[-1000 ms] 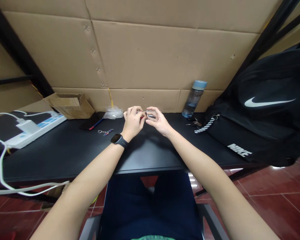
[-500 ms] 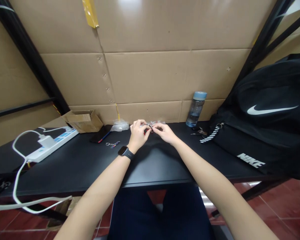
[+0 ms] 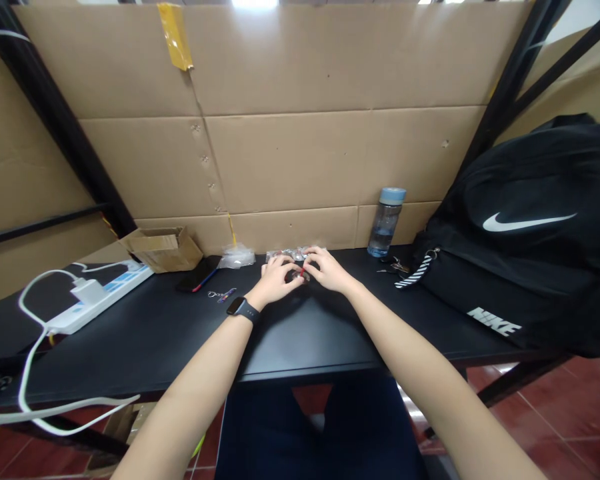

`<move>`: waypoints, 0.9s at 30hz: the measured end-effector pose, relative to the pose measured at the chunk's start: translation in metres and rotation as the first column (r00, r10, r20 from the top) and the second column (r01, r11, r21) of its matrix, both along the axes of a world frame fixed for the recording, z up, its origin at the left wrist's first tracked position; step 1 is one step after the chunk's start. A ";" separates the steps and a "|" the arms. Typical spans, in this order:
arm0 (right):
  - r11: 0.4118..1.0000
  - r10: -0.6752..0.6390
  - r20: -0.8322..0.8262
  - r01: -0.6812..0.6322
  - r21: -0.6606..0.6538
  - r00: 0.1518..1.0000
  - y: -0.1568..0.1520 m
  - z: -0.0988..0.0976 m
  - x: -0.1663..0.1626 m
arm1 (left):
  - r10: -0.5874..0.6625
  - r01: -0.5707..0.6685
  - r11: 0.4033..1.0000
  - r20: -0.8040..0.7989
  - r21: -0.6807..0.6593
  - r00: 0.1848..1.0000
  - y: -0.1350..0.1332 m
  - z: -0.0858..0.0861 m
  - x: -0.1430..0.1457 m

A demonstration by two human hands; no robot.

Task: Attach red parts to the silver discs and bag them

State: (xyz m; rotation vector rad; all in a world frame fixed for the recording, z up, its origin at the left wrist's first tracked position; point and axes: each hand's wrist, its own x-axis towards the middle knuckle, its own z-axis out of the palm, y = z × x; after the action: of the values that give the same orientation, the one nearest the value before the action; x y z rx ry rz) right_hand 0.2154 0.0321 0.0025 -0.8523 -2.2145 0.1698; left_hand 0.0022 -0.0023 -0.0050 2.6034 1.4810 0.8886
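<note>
My left hand (image 3: 275, 280), with a dark watch (image 3: 243, 308) on its wrist, is closed on a small item above the black table. My right hand (image 3: 326, 268) pinches the same item from the other side. Between the fingertips shows a small red piece (image 3: 303, 272) with something dark or metallic beside it; its kind is too small to make out. Just behind the hands lie clear plastic packets (image 3: 296, 253) with small things inside. To the left of my left hand, a keychain (image 3: 223, 295) with a metal ring lies on the table.
On the left are a white power strip (image 3: 100, 300) with cables, an open cardboard box (image 3: 167, 249), a phone (image 3: 197, 275) and a plastic bag (image 3: 237, 256). A water bottle (image 3: 386, 222), keys (image 3: 396, 265) and a black backpack (image 3: 525, 260) stand or lie to the right. Cardboard panels (image 3: 285, 160) rise behind.
The view has tilted up slightly. My fingers have shifted their grip on the small item, and its red part now shows more clearly. The plastic packets behind are more visible.
</note>
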 end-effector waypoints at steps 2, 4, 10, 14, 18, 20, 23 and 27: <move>1.000 -0.010 0.014 0.010 0.006 1.000 0.000 0.002 0.004 | 0.016 -0.017 1.000 0.056 0.011 0.998 0.006 0.002 -0.008; 1.000 -0.014 0.056 0.014 -0.009 0.998 0.000 0.004 0.008 | 0.087 -0.088 0.996 0.125 0.009 0.988 0.014 0.005 -0.024; 0.986 -0.005 0.219 0.041 -0.161 0.976 -0.001 0.009 0.020 | 0.085 -0.090 0.977 -0.032 -0.192 0.996 0.030 -0.001 -0.068; 0.976 -0.021 0.235 0.071 -0.205 0.972 0.006 0.008 0.031 | 0.156 -0.169 0.967 -0.080 -0.189 0.984 0.031 -0.010 -0.064; 0.951 -0.166 0.228 0.218 -0.222 0.959 0.019 0.002 0.053 | 0.263 -0.276 0.948 -0.097 -0.160 0.960 0.030 -0.015 -0.051; 0.935 -0.209 0.229 0.263 -0.237 0.951 0.024 -0.002 0.062 | 0.278 -0.292 0.942 -0.104 -0.164 0.955 0.028 -0.016 -0.048; 0.921 -0.223 0.230 0.282 -0.269 0.947 0.030 -0.009 0.069 | 0.283 -0.298 0.938 -0.107 -0.177 0.953 0.027 -0.017 -0.048; 0.909 -0.220 0.230 0.285 -0.305 0.948 0.035 -0.016 0.071 | 0.296 -0.308 0.934 -0.092 -0.183 0.951 0.027 -0.013 -0.052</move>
State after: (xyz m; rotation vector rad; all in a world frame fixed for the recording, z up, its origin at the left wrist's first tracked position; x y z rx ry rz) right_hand 0.2862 0.0667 -0.0136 -1.3884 -2.2578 0.3594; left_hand -0.0499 0.0243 -0.0184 2.3227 1.9153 0.6408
